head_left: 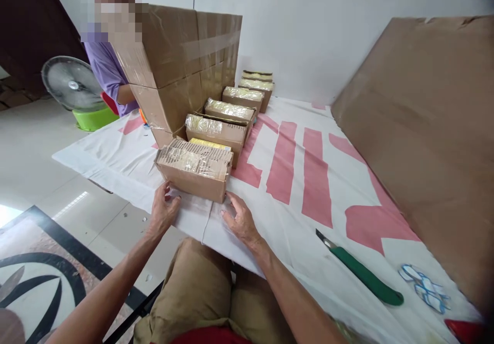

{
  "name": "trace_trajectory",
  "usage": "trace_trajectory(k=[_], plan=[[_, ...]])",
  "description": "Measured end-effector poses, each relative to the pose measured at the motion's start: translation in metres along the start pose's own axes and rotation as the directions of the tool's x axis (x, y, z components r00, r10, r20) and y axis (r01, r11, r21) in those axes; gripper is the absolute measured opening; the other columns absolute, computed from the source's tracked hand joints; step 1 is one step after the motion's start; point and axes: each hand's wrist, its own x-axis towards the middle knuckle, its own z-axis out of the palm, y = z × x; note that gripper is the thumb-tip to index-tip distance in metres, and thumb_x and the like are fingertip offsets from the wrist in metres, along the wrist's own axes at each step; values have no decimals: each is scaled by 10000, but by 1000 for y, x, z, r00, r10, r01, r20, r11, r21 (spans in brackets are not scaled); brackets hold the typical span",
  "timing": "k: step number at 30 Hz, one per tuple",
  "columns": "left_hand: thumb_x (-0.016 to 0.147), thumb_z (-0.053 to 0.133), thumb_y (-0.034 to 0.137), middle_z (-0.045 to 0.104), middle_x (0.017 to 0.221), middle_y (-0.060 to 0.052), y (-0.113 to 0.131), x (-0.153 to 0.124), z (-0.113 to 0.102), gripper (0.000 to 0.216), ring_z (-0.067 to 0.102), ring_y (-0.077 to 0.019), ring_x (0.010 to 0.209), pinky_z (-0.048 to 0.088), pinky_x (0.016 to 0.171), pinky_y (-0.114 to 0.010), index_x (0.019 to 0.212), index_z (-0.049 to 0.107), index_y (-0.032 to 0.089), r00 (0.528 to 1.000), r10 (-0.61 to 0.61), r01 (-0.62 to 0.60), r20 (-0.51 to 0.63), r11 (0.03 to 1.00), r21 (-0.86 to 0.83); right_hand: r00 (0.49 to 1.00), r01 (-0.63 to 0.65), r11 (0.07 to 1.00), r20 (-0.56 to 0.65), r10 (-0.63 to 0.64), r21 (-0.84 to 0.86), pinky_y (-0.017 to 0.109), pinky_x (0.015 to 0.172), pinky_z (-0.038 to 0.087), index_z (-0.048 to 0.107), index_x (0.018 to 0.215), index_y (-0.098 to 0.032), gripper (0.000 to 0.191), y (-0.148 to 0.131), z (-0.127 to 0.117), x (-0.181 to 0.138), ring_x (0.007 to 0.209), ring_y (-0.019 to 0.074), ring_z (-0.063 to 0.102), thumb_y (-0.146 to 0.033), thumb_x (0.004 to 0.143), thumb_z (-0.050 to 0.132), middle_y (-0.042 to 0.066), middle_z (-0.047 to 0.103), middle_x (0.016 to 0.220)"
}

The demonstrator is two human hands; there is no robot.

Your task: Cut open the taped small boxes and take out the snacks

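Observation:
A small cardboard box [195,182] with crumpled clear tape over its top stands at the near edge of the cloth-covered table. At its lower left corner is my left hand [165,210], fingers curved and apart. My right hand [240,219] lies by the lower right corner, thumb and fingers spread. Both hands are open beside the box; I cannot tell whether the fingertips press on it. Right behind it a yellow packet [210,144] shows, in front of another taped box [216,130]. Several similar boxes [243,96] run in a row toward the wall.
Large stacked cartons [173,51] rise left of the row. A person in a purple sleeve [104,74] is behind them, near a fan [71,84]. A green utility knife [366,274] lies at right with its blade out. A big cardboard sheet [424,128] borders the table's right side.

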Motion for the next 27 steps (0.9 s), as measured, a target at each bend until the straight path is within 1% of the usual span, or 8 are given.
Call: trace_trajectory(k=[3, 6, 11, 14, 18, 20, 24, 27], plan=[[760, 639, 306, 656, 1281, -152, -3, 7, 9, 671, 655, -321, 1170, 543, 1038, -504, 1410, 544, 170, 1000, 4, -4, -11, 998, 70, 999, 22, 1000, 30, -22, -3, 521, 1196, 449, 623, 1396, -177, 608, 1, 2, 2, 1361, 330, 592, -281, 798, 668, 169, 648, 1453], [766, 632, 288, 653, 1289, -156, -5, 6, 13, 670, 642, -332, 1192, 525, 1067, -511, 1419, 542, 166, 999, 45, -41, -27, 990, 136, 999, 26, 1000, 23, -26, 8, 493, 1182, 463, 633, 1374, -172, 582, 2, 3, 2, 1353, 316, 600, -277, 802, 651, 163, 651, 1451], [813, 563, 258, 604, 1403, -191, -4, -5, 16, 562, 589, -338, 1306, 489, 1115, -493, 1361, 581, 137, 986, 157, -141, -56, 964, 223, 999, 5, 999, -37, -4, 36, 388, 967, 592, 709, 1167, -178, 352, 3, -1, 4, 1073, 243, 720, -247, 875, 526, 122, 765, 1183], [822, 536, 232, 628, 1384, -179, -4, -9, 18, 431, 603, -333, 1287, 500, 1093, -490, 1230, 655, 159, 976, 211, -192, -46, 945, 264, 998, 9, 1000, -60, -7, 30, 360, 905, 603, 728, 1059, -186, 286, 5, -3, 5, 1023, 231, 727, -238, 885, 507, 109, 783, 1115], [810, 531, 200, 732, 1169, -133, -3, -13, 20, 257, 650, -332, 1154, 481, 1082, -522, 988, 717, 206, 963, 267, -258, 13, 914, 313, 998, 32, 999, -58, -34, -30, 355, 870, 608, 738, 1024, -189, 283, 8, -2, 6, 1052, 232, 724, -218, 894, 488, 118, 774, 1171], [812, 535, 198, 750, 1108, -119, -3, -14, 20, 223, 654, -328, 1106, 479, 1065, -523, 927, 725, 218, 956, 291, -288, 42, 899, 331, 998, 60, 995, -32, -63, -83, 374, 917, 601, 748, 1015, -201, 288, 8, 1, 5, 1073, 231, 717, -183, 877, 496, 109, 768, 1194], [814, 544, 195, 758, 1126, -102, -4, -17, 18, 212, 655, -307, 1083, 496, 1042, -487, 895, 736, 232, 941, 332, -336, 71, 878, 340, 989, 146, 966, 65, -135, -215, 461, 1082, 532, 768, 973, -214, 293, 2, 4, -5, 1186, 259, 675, -112, 815, 542, 105, 759, 1236], [814, 541, 185, 756, 1137, -102, -8, -18, 16, 216, 657, -297, 1077, 509, 1041, -471, 882, 741, 231, 929, 362, -367, 80, 869, 330, 974, 210, 927, 147, -171, -312, 490, 1113, 510, 767, 1073, -206, 336, -9, 0, -23, 1241, 275, 648, -105, 835, 551, 115, 748, 1278]])
